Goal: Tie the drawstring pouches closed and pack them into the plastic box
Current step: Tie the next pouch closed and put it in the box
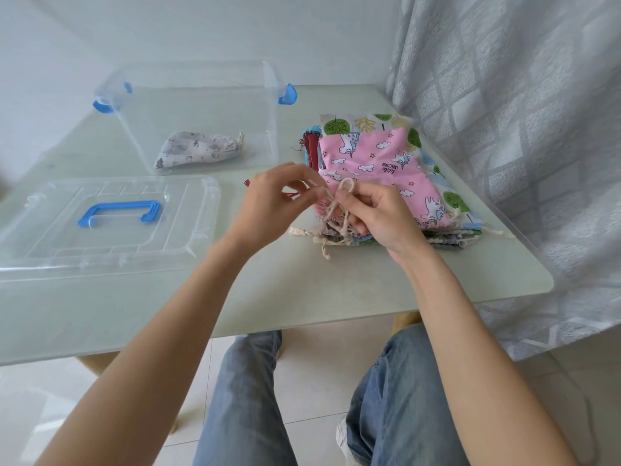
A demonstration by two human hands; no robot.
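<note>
A pink unicorn-print pouch [376, 159] lies on top of a stack of printed drawstring pouches [450, 200] at the right of the table. Its cream drawstring [339, 196] is looped between my hands. My left hand [275, 200] pinches one strand, and my right hand [376, 213] pinches the loop at the pouch's mouth. The clear plastic box [272, 105] with blue latches stands at the back, holding one tied grey-print pouch [198, 149].
The box's clear lid [40, 243] with a blue handle lies at the left front of the pale green table [302, 290]. A grey patterned curtain [524, 112] hangs at the right edge. My knees in jeans are below the table's front edge.
</note>
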